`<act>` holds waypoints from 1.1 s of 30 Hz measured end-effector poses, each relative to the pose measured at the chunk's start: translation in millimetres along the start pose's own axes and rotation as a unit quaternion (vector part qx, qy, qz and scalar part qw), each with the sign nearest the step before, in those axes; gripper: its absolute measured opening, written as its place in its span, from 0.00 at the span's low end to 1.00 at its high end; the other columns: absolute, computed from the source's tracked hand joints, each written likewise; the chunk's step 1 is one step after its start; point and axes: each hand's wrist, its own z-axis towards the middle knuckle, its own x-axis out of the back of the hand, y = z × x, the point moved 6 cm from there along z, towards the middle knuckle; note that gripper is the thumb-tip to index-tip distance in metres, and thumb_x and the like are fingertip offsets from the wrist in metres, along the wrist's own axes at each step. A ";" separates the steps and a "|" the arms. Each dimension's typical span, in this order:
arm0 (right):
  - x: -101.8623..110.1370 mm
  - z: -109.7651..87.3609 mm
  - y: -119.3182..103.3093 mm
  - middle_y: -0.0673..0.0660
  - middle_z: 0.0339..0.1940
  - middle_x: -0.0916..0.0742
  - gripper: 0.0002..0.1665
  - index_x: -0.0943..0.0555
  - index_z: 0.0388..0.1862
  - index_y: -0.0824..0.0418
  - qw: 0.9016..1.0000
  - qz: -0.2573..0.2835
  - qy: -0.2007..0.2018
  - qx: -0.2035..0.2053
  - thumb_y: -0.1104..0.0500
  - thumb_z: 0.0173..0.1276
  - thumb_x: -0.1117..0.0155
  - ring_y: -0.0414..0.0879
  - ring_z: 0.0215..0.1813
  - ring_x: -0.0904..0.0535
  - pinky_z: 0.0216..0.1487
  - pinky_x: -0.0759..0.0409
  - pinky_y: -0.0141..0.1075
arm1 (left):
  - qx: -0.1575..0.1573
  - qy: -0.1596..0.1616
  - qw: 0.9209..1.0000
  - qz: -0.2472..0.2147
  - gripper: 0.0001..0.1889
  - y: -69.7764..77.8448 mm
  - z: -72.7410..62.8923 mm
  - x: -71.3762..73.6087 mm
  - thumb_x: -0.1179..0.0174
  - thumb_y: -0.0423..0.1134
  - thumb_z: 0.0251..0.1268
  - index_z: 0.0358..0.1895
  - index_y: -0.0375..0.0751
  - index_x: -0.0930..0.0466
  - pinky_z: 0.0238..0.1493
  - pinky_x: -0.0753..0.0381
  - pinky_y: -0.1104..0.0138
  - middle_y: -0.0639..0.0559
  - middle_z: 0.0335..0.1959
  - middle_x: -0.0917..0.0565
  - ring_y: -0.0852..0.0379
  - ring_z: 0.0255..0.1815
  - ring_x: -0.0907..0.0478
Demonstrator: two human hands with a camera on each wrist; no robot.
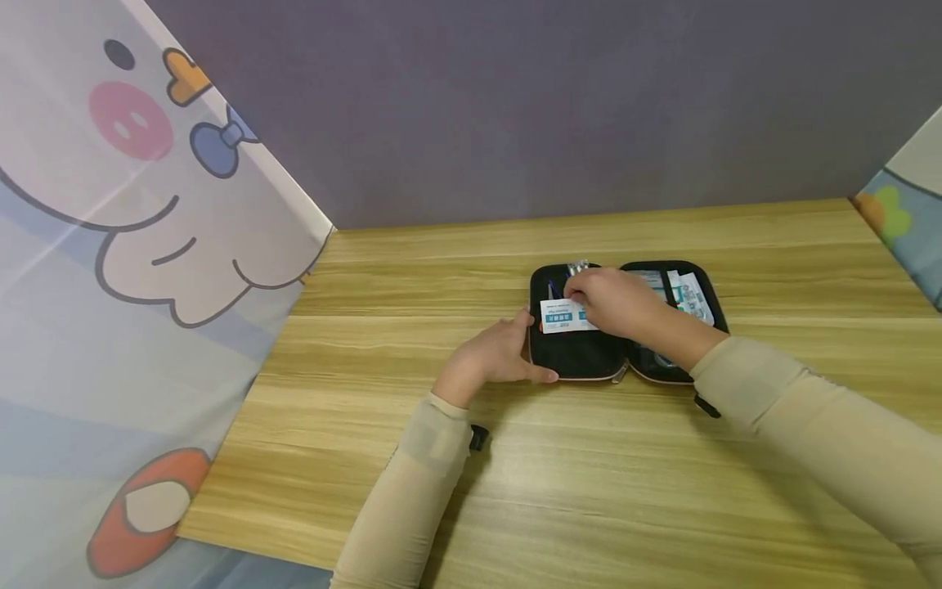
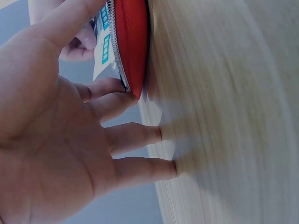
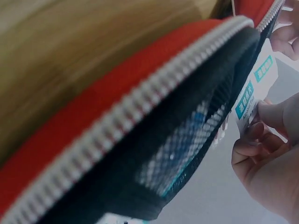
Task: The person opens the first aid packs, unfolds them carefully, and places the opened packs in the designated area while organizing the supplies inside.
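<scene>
A small zip-up first-aid case [image 1: 581, 360], black inside and red outside, lies unfolded on the wooden table. My left hand [image 1: 495, 353] holds its left half at the lower corner, thumb along the front edge and index finger at the side. In the left wrist view the other fingers [image 2: 145, 169] stretch out toward the tabletop. Over the same half, my right hand [image 1: 614, 301] pinches white-and-teal alcohol pad packets [image 1: 561, 316] between thumb and fingers. A blue item [image 1: 552, 288] and a silvery clear pack [image 1: 578, 266] show behind them.
The case's right half holds white packets [image 1: 693, 296] under a black strap, partly behind my right forearm. Its mesh pocket [image 3: 177, 144] shows in the right wrist view. A grey wall [image 1: 515, 114] rises behind the table, and a cartoon-print cloth [image 1: 147, 368] hangs at left.
</scene>
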 end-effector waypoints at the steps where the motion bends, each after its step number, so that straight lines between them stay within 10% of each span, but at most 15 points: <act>1: -1.0 1.1 -0.1 0.62 0.59 0.10 0.15 0.13 0.58 0.61 1.000 -0.002 0.000 0.000 0.63 0.84 0.44 0.59 0.58 0.13 0.55 0.13 0.54 | 0.000 0.001 1.000 0.002 0.62 -0.2 -0.3 0.2 0.24 0.63 0.59 0.88 0.46 0.55 0.84 0.35 0.48 0.53 0.85 0.34 0.39 0.89 0.45; 21: -14.7 2.0 5.0 0.62 0.57 0.10 0.14 0.13 0.59 0.61 0.998 -0.026 -0.031 -0.040 0.63 0.81 0.41 0.50 0.42 0.13 0.33 0.16 0.42 | 0.000 0.004 1.000 -0.001 0.64 -2.6 -1.5 -0.2 0.24 0.64 0.59 0.88 0.47 0.56 0.85 0.36 0.47 0.54 0.86 0.35 0.39 0.89 0.46; 33: -18.1 -3.1 -7.4 0.57 0.48 0.09 0.10 0.12 0.54 0.60 0.998 -0.008 -0.058 0.032 0.62 0.79 0.36 0.46 0.42 0.14 0.39 0.13 0.43 | -0.004 0.006 1.000 -0.004 0.63 -1.8 -1.4 0.6 0.23 0.65 0.58 0.88 0.46 0.54 0.84 0.35 0.45 0.50 0.85 0.33 0.37 0.88 0.44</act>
